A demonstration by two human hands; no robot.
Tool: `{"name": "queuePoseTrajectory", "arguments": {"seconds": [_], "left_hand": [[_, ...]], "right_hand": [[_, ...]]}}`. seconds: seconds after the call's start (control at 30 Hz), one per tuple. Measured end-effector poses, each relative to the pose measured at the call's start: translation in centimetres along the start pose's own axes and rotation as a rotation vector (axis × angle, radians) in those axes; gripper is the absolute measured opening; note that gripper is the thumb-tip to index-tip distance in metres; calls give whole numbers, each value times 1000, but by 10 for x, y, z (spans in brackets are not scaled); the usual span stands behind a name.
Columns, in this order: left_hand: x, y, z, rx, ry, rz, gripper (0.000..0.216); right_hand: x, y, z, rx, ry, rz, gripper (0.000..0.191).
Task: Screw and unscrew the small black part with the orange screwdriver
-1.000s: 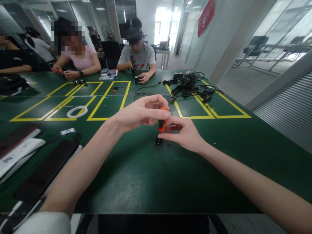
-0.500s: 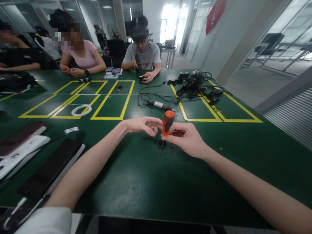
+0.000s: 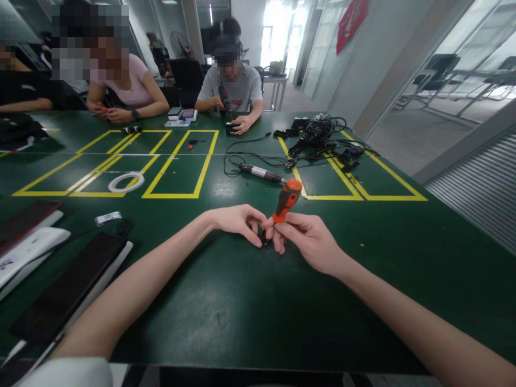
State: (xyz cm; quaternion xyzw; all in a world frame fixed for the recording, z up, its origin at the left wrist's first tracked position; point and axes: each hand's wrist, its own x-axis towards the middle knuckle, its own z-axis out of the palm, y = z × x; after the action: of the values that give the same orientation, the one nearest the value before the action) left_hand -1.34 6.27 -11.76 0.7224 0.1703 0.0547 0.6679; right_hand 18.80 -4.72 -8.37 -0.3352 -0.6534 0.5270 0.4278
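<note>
- Your right hand (image 3: 312, 243) pinches the orange screwdriver (image 3: 286, 201) at its handle base.
- Long axis tilted: cap up-right, tip down-left onto the dark part (image 3: 264, 243) on the table (image 3: 242, 306).
- Your left hand (image 3: 234, 220) pinches that part.

My left hand (image 3: 236, 220) and right hand (image 3: 308, 242) meet mid-frame on the table (image 3: 250, 312), screwdriver (image 3: 287, 200) between them, small part (image 3: 264, 242) beneath. Powered driver (image 3: 260, 173) just behind, cable tangle (image 3: 322, 140) upper right, ring (image 3: 127, 181) left, tablets (image 3: 68, 285) lower left.

Green table (image 3: 250, 317) with yellow tape boxes (image 3: 181, 161); electric screwdriver (image 3: 260, 172) beside cable tangle (image 3: 322, 141); white tape ring (image 3: 126, 182); dark devices (image 3: 64, 290) at left edge.
</note>
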Motion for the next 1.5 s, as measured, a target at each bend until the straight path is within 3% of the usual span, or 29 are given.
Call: {"name": "queuePoseTrajectory", "arguments": {"seconds": [0.13,0.3,0.5,0.73,1.0,1.3,1.5], "left_hand": [[-4,4,6,18,21,-11,35],[-12,1,16,79,177,-73,40],[-22,-3,38,62,333,-7,38],[-31,-5,56,158,488,50,36],[-33,-5,63,282,543,112,30],[-33,-6,64,371,556,127,31],[-33,-7,64,437,560,156,30]], "right_hand": [[-6,2,9,125,67,-5,38],[-7,4,14,98,225,23,36],[-5,6,15,62,342,-46,37],[-8,7,18,69,355,-18,33],[-13,12,16,64,303,-63,37],[-13,9,12,-29,352,-53,33],[-13,10,12,47,261,-80,35]]}}
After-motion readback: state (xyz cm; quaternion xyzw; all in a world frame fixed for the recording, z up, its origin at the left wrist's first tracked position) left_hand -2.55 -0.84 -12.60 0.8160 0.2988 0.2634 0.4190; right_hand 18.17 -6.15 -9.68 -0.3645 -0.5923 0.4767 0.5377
